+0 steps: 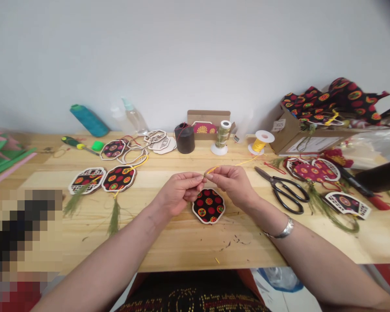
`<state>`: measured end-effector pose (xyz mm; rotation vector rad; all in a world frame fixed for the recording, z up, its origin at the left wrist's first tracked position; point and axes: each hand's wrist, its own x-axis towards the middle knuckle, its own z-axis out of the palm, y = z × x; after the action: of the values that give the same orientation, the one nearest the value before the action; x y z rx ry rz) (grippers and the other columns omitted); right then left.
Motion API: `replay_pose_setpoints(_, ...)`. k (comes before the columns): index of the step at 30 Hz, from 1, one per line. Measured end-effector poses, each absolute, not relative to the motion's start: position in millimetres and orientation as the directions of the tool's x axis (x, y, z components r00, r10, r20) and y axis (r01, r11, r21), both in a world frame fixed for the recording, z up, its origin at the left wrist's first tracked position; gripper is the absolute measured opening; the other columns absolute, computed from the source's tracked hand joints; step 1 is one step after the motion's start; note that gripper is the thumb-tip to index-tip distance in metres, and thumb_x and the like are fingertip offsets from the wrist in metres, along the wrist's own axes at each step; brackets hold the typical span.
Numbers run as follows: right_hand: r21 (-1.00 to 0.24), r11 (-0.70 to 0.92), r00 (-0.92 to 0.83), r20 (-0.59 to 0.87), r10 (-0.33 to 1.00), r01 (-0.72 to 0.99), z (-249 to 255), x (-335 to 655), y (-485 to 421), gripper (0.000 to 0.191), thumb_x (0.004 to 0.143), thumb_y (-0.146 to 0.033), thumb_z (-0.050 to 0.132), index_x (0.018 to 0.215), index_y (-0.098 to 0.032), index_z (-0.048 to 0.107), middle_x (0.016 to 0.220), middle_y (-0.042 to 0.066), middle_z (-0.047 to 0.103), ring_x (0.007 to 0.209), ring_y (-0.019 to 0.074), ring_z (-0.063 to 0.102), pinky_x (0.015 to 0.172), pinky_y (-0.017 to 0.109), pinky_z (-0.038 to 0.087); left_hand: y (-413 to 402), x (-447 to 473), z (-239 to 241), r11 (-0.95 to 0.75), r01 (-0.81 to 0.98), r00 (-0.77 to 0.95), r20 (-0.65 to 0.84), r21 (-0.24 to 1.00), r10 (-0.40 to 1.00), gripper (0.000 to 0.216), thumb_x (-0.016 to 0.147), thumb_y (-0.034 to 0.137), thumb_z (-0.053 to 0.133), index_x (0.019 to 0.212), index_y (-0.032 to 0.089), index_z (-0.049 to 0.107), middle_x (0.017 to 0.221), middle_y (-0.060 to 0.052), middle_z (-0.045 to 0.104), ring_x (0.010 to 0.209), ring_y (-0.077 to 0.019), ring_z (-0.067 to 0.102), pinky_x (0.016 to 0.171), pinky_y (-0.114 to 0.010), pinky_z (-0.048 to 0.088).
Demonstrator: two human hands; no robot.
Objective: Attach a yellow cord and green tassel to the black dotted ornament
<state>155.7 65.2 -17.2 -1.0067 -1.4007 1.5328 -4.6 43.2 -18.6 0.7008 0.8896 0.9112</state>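
Observation:
My left hand point(178, 190) and my right hand point(231, 183) meet above the middle of the wooden table point(188, 242), fingers pinched together on a thin yellow cord point(243, 163). The cord runs back and right to a yellow spool point(261, 142). Just below my hands lies an octagonal ornament point(209, 206) covered in black fabric with red and yellow dots. A silver bracelet sits on my right wrist.
Black scissors point(284, 190) lie to the right. Finished ornaments with green tassels point(118, 178) lie left; more ornaments point(315, 170) at right. A black thread cone point(184, 138), green spool point(221, 136), bottles, screwdriver and a cardboard box point(292, 130) of printed fabric line the back.

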Motion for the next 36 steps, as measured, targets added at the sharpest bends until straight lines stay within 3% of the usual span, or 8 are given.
replay_pose_setpoints(10, -0.998, -0.057, -0.358, -0.039, 0.933, -0.041, -17, 156, 65, 0.019, 0.069, -0.034, 0.071, 0.069, -0.015, 0.069, 0.06, -0.001, 0.062, 0.05, 0.0055, 0.043, 0.045, 0.019, 0.033, 41, -3, -18, 0.354, -0.3, 0.218, -0.297, 0.886, 0.93, 0.015, 0.065, 0.025, 0.072, 0.067, 0.011, 0.068, 0.053, 0.0, 0.053, 0.042, -0.0021, 0.032, 0.04, -0.019, 0.015)
replay_pose_setpoints(17, -0.999, -0.054, -0.404, -0.047, 0.913, -0.004, -20, 157, 66, 0.024, 0.074, -0.037, 0.066, 0.081, -0.015, 0.063, 0.061, -0.003, 0.057, 0.048, 0.0052, 0.04, 0.045, 0.019, 0.033, 41, -5, -17, 0.279, -0.29, 0.104, -0.26, 0.915, 0.96, 0.014, 0.066, 0.026, 0.071, 0.067, 0.013, 0.068, 0.055, 0.001, 0.056, 0.043, -0.0034, 0.037, 0.041, -0.019, 0.022)
replay_pose_setpoints(21, -0.98, 0.158, -0.398, 0.098, 0.912, 0.121, -23, 156, 63, 0.021, 0.08, -0.034, 0.059, 0.074, -0.014, 0.062, 0.061, -0.001, 0.057, 0.054, 0.0077, 0.045, 0.05, 0.02, 0.037, 41, -5, -17, 0.235, -0.256, 0.053, -0.229, 0.938, 0.972, 0.016, 0.066, 0.028, 0.071, 0.068, 0.012, 0.068, 0.055, 0.001, 0.056, 0.044, -0.0039, 0.037, 0.041, -0.019, 0.02)
replay_pose_setpoints(25, -0.884, 0.368, -0.406, 0.235, 0.883, 0.288, -23, 158, 59, 0.018, 0.085, -0.028, 0.053, 0.077, -0.016, 0.064, 0.064, 0.0, 0.06, 0.056, 0.0086, 0.047, 0.055, 0.021, 0.038, 40, -4, -18, 0.163, -0.171, 0.02, -0.162, 0.972, 0.987, 0.016, 0.069, 0.029, 0.068, 0.07, 0.013, 0.068, 0.056, 0.001, 0.057, 0.045, -0.0052, 0.038, 0.042, -0.021, 0.022)
replay_pose_setpoints(28, -0.796, 0.45, -0.419, 0.275, 0.865, 0.405, -21, 159, 56, 0.018, 0.087, -0.025, 0.05, 0.079, -0.016, 0.063, 0.059, -0.002, 0.056, 0.051, 0.008, 0.043, 0.052, 0.021, 0.034, 38, -3, -18, 0.084, -0.062, 0.004, -0.084, 0.995, 0.996, 0.015, 0.073, 0.028, 0.065, 0.069, 0.014, 0.067, 0.057, 0.001, 0.058, 0.047, -0.0066, 0.041, 0.045, -0.022, 0.03)
replay_pose_setpoints(33, -0.65, 0.548, -0.48, 0.304, 0.823, 0.526, -19, 160, 53, 0.021, 0.088, -0.022, 0.046, 0.073, -0.017, 0.061, 0.057, -0.001, 0.055, 0.052, 0.0086, 0.045, 0.053, 0.022, 0.032, 36, -2, -17, -0.074, 0.147, -0.03, 0.079, 0.986, 0.996, 0.016, 0.076, 0.022, 0.061, 0.062, 0.016, 0.065, 0.058, 0.001, 0.06, 0.062, -0.0116, 0.054, 0.067, -0.025, 0.044)
replay_pose_setpoints(36, -0.588, 0.599, -0.523, 0.321, 0.79, 0.544, -19, 161, 53, 0.021, 0.087, -0.018, 0.045, 0.072, -0.017, 0.06, 0.059, 0.0, 0.056, 0.054, 0.0092, 0.048, 0.054, 0.022, 0.032, 36, -2, -17, -0.098, 0.206, -0.048, 0.11, 0.974, 0.993, 0.017, 0.076, 0.021, 0.06, 0.06, 0.016, 0.064, 0.057, 0.001, 0.06, 0.06, -0.012, 0.055, 0.066, -0.025, 0.046)
